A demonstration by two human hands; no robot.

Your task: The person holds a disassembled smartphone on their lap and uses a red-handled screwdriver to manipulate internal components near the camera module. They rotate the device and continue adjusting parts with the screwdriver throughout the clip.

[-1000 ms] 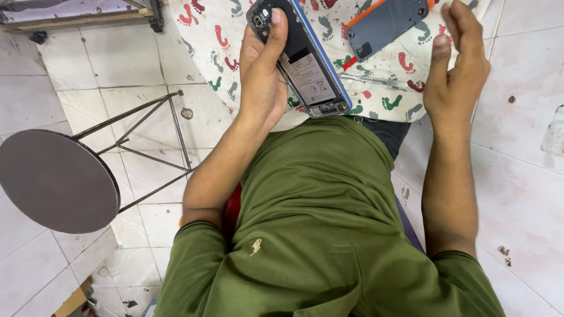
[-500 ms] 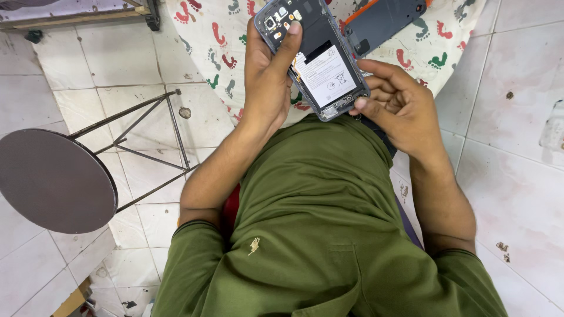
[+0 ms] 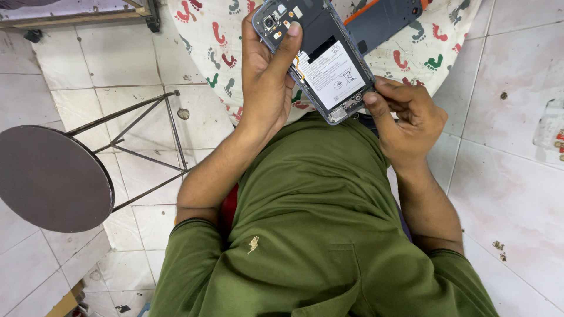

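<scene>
My left hand (image 3: 267, 82) grips an opened smartphone (image 3: 314, 56) with its back cover off; the battery and the camera module show. The thumb lies across the phone's upper part. My right hand (image 3: 405, 117) is at the phone's lower end, its thumb and fingertips pinching at the bottom edge near the port. The dark blue back cover (image 3: 382, 20) with an orange edge lies on a white cloth (image 3: 429, 50) printed with coloured footprints, just beyond the phone. I wear a green shirt and sit over a white tiled floor.
A round dark stool (image 3: 50, 179) with thin metal legs lies on its side at the left. A wooden frame (image 3: 76, 14) runs along the top left. A small clear container (image 3: 549, 126) with small parts sits at the right edge on the tiles.
My right hand left the back cover on the cloth and came down to the phone's lower end. The left hand turned the phone so its open back faces up.
</scene>
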